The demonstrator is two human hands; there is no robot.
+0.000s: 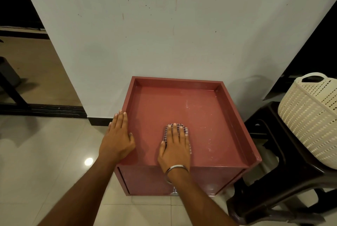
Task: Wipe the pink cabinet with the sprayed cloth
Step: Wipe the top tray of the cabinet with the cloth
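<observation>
A cream woven basket (310,121) sits on what looks like a dark stool (284,185).

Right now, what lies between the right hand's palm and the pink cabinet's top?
In the head view, the checked cloth lies flattened under the right hand, against the pink cabinet top.

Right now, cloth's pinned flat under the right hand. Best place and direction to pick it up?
Take the cloth at its far edge, the part showing past the right hand's fingertips, coming from above. It lies flat on the pink cabinet top, so probably curl the fingers to bunch it, then pinch. The raised rim blocks a side approach.
</observation>
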